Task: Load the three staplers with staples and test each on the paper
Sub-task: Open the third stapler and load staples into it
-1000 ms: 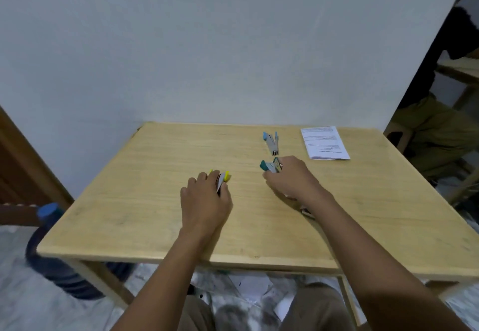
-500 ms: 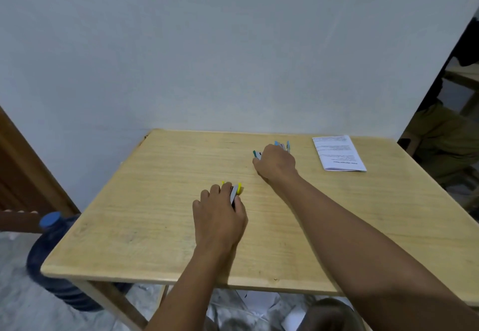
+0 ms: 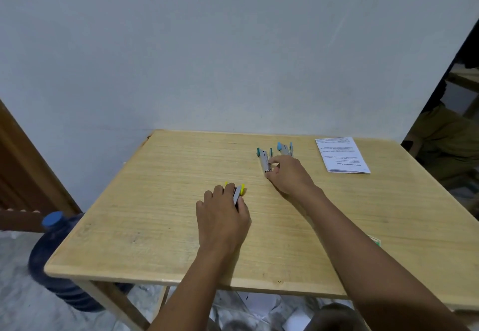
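Three small staplers lie on the pale wooden table (image 3: 155, 214). The left hand (image 3: 223, 216) covers the grey metal stapler with yellow plastic ends (image 3: 238, 192), fingers curled over its top and thumb along its side. The right hand (image 3: 287, 175) pinches the near end of the grey metal stapler with teal plastic ends (image 3: 264, 159), which rests flat on the wood. The grey metal stapler with light-blue plastic ends (image 3: 285, 149) lies just beside it, untouched. The white printed paper sheet (image 3: 342, 154) lies near, to the right.

Judged by build, each stapler is light, rigid and smooth-sided. Each is probably hinged, so it may splay if lifted by one arm alone. A hold across both long sides at mid-body seems the surest.

Lines of print on the paper are too small to read. No brand is legible on any stapler.
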